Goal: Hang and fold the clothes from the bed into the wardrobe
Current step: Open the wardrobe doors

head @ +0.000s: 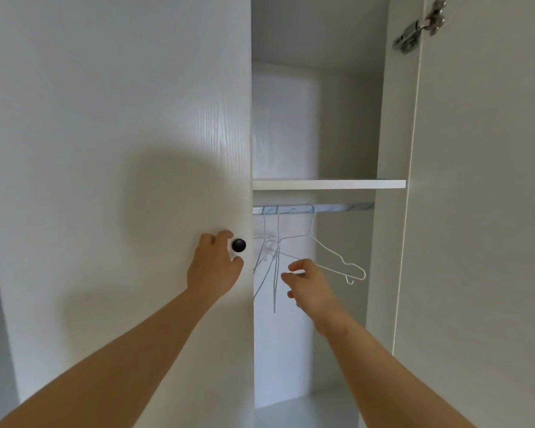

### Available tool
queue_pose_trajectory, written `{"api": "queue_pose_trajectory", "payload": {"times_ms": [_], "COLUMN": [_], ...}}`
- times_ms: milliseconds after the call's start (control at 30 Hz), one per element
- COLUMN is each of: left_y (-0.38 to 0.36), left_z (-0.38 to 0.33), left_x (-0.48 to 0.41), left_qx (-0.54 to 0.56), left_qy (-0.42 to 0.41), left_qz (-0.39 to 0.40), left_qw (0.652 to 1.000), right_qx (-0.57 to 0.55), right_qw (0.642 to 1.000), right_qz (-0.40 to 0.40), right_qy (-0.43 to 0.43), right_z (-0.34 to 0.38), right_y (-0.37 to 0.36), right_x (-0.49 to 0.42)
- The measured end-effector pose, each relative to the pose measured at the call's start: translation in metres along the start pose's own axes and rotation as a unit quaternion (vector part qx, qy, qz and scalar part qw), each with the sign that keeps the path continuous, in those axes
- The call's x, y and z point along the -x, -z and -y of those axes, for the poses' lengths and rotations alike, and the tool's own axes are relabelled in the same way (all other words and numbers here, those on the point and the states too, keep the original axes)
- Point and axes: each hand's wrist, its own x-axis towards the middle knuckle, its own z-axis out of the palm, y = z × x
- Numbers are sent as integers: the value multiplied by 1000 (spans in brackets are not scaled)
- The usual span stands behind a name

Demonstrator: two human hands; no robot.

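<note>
L hand [213, 264] curled round black knob [238, 245] on L door [121, 149] of wardrobe [346, 134], gripping it. R hand [309, 282] inside open R side, fingers loosely bent, gripping nothing, tips just by white wire hangers [327, 249]. Hooked on metal rail [337, 207] under shelf [328, 184], bunched twd L end.

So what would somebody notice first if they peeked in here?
The left hand grips the black knob on the left door, and the right hand reaches toward white wire hangers on the rail. Above them sits a white shelf.
</note>
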Motion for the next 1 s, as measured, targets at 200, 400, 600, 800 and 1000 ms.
{"api": "queue_pose_trajectory", "payload": {"times_ms": [200, 400, 600, 800, 1000], "left_y": [-16, -14, -3, 30, 65], "left_z": [2, -7, -21, -26, -20], "left_x": [-18, -8, 55, 116, 172], "left_qx": [60, 20, 39, 126, 91], "left_qy": [-61, -56, -61, -45, -78], "left_qz": [60, 17, -96, -148, -231], "left_qw": [995, 998, 993, 980, 966], "right_qx": [-7, -13, -23, -68, -63], "right_qw": [1000, 1000, 1000, 996, 990], "right_qz": [-9, -10, 14, 54, 126], "right_qy": [-9, -16, -9, 5, 13], "right_z": [-6, -12, -17, -12, -11], "right_y": [-7, -6, 0, -2, -14], "right_x": [-11, 1, 35, 84, 134]}}
